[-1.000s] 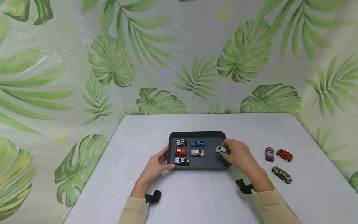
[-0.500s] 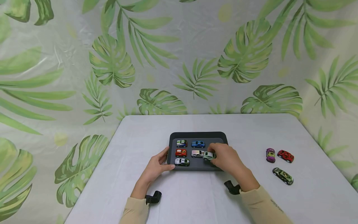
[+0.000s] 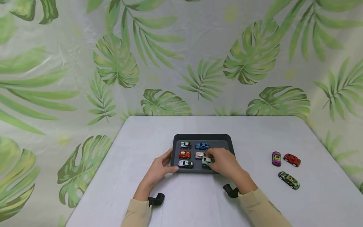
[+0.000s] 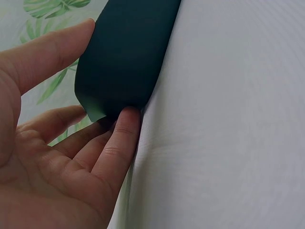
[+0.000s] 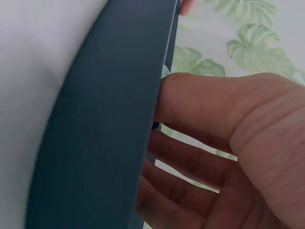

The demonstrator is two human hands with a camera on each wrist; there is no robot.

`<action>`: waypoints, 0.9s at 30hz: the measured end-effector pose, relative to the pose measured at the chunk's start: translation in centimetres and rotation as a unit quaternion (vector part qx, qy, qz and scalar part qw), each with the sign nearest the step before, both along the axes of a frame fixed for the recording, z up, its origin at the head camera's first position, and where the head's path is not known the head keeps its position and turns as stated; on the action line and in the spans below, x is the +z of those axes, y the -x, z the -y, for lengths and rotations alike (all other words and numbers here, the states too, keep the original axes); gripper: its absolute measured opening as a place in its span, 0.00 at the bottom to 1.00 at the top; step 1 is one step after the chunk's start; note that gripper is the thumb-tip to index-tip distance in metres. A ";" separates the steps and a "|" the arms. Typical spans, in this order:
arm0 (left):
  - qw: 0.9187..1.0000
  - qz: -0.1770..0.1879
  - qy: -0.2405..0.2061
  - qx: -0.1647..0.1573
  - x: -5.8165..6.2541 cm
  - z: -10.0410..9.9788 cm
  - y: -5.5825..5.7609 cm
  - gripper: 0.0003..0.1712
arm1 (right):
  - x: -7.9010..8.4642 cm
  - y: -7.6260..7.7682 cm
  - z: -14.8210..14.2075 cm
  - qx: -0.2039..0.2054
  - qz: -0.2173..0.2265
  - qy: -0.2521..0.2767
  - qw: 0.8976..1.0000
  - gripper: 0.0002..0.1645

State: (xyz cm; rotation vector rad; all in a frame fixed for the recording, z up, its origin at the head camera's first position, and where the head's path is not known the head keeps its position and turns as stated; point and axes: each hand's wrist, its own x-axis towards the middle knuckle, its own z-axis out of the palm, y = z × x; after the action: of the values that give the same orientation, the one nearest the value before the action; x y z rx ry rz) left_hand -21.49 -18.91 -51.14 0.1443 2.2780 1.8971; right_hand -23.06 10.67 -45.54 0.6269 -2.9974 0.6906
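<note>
Left hand point(image 3: 158, 168), lower left of centre: half spread, grips near-left corner of tray point(image 3: 202, 136). Pale green car point(image 3: 207, 161), just below centre, within tray; right hand point(image 3: 226, 163) pinches it, fingertips nearly together. Purple point(image 3: 276, 158), camo point(image 3: 289, 180) and red point(image 3: 292, 160) cars on table point(image 3: 314, 205), right side.

pale green car point(image 3: 207, 161), dark grey tray point(image 3: 202, 137), green leaf-patterned backdrop point(image 3: 210, 34)
</note>
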 end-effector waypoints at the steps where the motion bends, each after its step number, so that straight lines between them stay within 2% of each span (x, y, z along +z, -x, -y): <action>1: 1.000 -0.001 0.000 -0.002 0.0 0.0 0.1 0.54 | 0.0 0.1 0.0 0.005 -0.002 0.001 1.000 0.17; 7: 1.000 -0.001 0.003 -0.013 -0.1 -0.2 0.1 0.55 | -0.1 0.3 0.1 0.018 0.009 -0.004 1.000 0.11; 13: 1.000 0.001 0.002 -0.004 0.0 -0.1 0.0 0.55 | -0.3 0.7 0.2 0.021 0.026 -0.027 0.999 0.17; 21: 1.000 0.002 -0.009 -0.003 0.0 0.0 0.1 0.55 | -0.6 1.1 0.4 0.009 0.022 -0.050 0.998 0.15; 27: 1.000 0.004 -0.010 -0.002 0.1 0.0 0.0 0.54 | -0.6 1.1 0.6 0.003 0.028 -0.048 0.998 0.16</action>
State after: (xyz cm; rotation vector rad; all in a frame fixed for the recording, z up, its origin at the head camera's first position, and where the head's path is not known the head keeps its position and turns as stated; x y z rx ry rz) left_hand -21.49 -18.94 -51.09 0.1422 2.2530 1.9151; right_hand -24.20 10.04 -46.18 0.6311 -3.0968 0.5775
